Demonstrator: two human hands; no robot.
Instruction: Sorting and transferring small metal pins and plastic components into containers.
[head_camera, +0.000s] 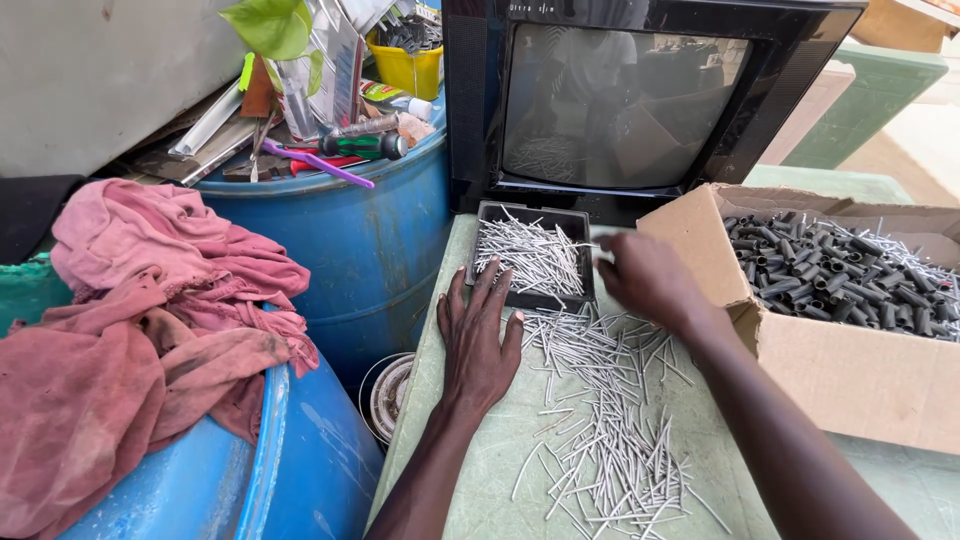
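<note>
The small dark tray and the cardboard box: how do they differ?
The dark tray is shallow and holds thin silvery pins; the cardboard box is bigger and deeper and holds short dark tubes. The left hand touches the tray's near edge; no hand touches the box. Both sit on the green table.

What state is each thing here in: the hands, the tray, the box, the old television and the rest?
Left hand: flat, palm down on the table, fingers spread.
Right hand: raised at the tray's edge, blurred.
Dark tray: open, partly filled with thin metal pins.
Loose pins: scattered over the green table.
Cardboard box: flaps open, holding dark short tubes.
Television: screen dark.
Pink cloth: crumpled, stained, draped over a blue drum.
</note>
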